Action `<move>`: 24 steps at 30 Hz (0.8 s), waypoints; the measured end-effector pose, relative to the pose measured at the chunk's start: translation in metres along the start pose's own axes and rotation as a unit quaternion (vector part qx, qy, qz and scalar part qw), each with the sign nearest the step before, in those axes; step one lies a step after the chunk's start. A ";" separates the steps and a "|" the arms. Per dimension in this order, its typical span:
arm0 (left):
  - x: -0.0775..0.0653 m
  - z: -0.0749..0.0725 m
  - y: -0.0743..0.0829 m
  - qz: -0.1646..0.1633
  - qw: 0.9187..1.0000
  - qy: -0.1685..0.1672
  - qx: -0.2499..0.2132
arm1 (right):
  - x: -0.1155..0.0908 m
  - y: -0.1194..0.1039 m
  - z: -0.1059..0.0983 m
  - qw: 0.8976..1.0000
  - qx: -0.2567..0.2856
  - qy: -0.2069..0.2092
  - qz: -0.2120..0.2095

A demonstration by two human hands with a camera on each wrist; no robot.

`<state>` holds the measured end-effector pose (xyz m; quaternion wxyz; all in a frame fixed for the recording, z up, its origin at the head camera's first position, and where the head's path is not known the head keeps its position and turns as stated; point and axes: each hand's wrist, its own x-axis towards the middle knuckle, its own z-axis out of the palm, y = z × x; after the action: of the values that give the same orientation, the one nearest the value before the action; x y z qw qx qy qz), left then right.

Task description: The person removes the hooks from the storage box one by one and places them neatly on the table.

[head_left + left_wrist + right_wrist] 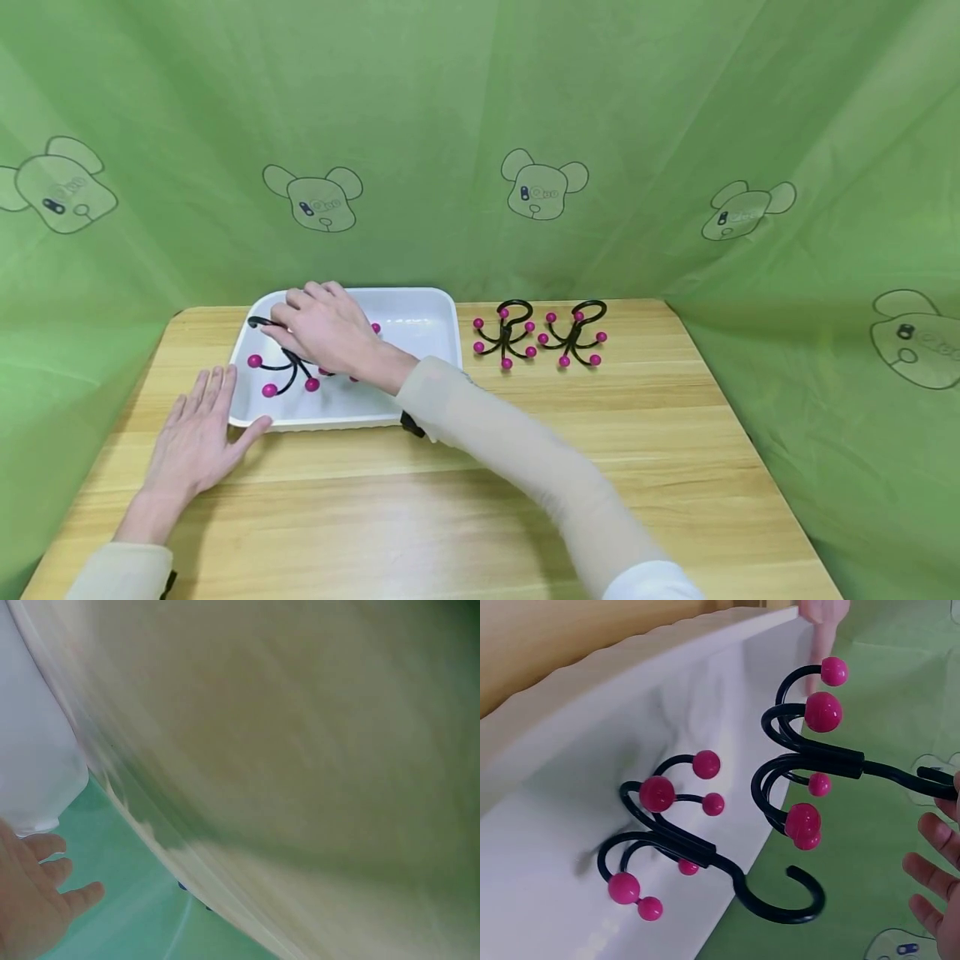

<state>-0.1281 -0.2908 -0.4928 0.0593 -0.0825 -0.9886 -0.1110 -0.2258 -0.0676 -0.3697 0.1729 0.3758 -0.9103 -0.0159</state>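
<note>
"Holding a black ball-tipped hook hanger (832, 763) by its hook end, the right hand (326, 329) has it over the left part of the white tray (408, 333), left of centre in the head view. What could go wrong?"

"Tangling, I'd say. A second ball-tipped hanger (686, 846) lies in that tray, lower left of the right-wrist view, its hook near the held one's prongs. Should the held one swing or drop crooked, they could catch."

"Is the grip sure?"

"I can't tell how firm it is. Held at the hook, the pronged end could well twist."

"And the left hand (197, 437)?"

"Spread wide, holding nothing, by the tray's front left corner, left of the head view. I can't tell whether it presses the rim. If it doesn't, a snagged ball could drag the tray over the wooden table (600, 467)."

"Beyond that?"

"Right of the head view's centre, one loose hanger (506, 333) and its neighbour (573, 337) lie side by side, ball tips close; careless lifting could snag both."
</note>
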 end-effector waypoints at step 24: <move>0.000 0.000 0.001 0.001 1.000 -0.001 -0.002 | -0.080 0.028 -0.049 0.989 -0.018 0.131 -0.058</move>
<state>-0.1274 -0.2898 -0.4922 0.0584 -0.0837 -0.9883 -0.1131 -0.1761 0.0128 -0.3437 0.2963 0.4237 -0.8560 0.0075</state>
